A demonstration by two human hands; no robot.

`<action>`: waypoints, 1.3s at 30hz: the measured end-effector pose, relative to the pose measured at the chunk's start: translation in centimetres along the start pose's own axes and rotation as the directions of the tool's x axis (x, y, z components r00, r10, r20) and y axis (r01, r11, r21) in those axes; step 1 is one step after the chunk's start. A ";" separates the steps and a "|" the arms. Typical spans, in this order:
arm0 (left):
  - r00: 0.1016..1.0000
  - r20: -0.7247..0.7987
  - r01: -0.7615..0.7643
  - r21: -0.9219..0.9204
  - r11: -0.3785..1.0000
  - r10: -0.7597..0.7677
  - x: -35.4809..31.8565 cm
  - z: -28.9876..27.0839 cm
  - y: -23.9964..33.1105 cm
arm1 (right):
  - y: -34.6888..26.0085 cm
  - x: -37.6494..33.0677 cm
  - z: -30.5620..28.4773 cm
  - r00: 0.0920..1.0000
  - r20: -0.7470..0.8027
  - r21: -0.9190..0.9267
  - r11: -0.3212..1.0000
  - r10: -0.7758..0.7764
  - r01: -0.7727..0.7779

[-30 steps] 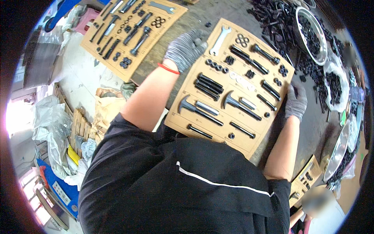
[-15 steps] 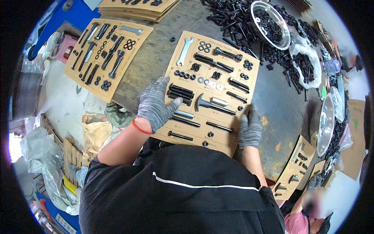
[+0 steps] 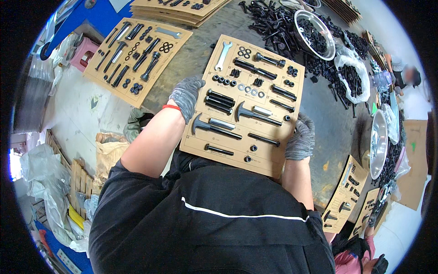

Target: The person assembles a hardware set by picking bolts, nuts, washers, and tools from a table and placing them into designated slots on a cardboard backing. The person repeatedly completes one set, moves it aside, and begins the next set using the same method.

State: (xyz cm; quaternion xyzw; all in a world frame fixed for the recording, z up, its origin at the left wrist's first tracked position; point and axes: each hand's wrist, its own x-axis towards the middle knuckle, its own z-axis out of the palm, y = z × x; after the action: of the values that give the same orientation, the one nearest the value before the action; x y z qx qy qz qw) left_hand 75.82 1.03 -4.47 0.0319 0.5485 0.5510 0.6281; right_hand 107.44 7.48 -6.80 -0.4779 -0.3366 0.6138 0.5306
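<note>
A brown cardboard sheet (image 3: 219, 153) with black hardware fixed to it in rows lies tilted in front of my body. On it are a silver open-end wrench (image 3: 223, 55), black bolts, nuts, washers (image 3: 254, 92), metal sleeves and two hammer-shaped black pieces (image 3: 259, 114). My left hand (image 3: 187, 98), in a grey knit glove, grips the sheet's left edge, its fingertips partly hidden. My right hand (image 3: 300, 138), gloved alike, curls around the right edge, with some fingers out of sight. Both hands are closed on the cardboard.
Another filled cardboard sheet (image 3: 147, 93) lies at left, near a stack of sheets (image 3: 200, 18). Loose black bolts (image 3: 269, 27), a metal bowl of nuts (image 3: 312, 34) and a plastic bag of bolts (image 3: 353, 77) sit at far right. A co-worker in pink (image 3: 353, 260) is at lower right.
My left hand has moved from over the sheet's face to its left edge. My right hand's fingers have curled around the right edge. Another person has come into view at far right.
</note>
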 end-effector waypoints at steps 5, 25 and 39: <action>0.998 -0.037 -0.048 -0.176 0.983 0.042 -4.0 0.5 1.1 | -2.7 0.5 1.7 0.998 0.043 -0.050 0.998 -0.038 0.040; 0.804 -0.139 -0.523 -0.630 0.575 0.578 -12.3 -12.3 5.8 | -3.5 5.8 25.6 0.769 0.621 -0.173 0.983 0.154 -0.057; 0.657 -0.423 -0.734 -0.549 0.400 0.625 -8.8 -18.9 9.6 | 5.5 9.2 47.0 0.608 0.714 -0.438 0.899 0.348 0.000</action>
State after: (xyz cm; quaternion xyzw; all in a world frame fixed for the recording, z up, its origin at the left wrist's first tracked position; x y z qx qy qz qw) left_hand 57.67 -12.28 0.03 -0.0208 0.2893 0.9182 0.2696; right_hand 61.42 19.73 0.92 -0.2931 -0.5990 0.7275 0.1611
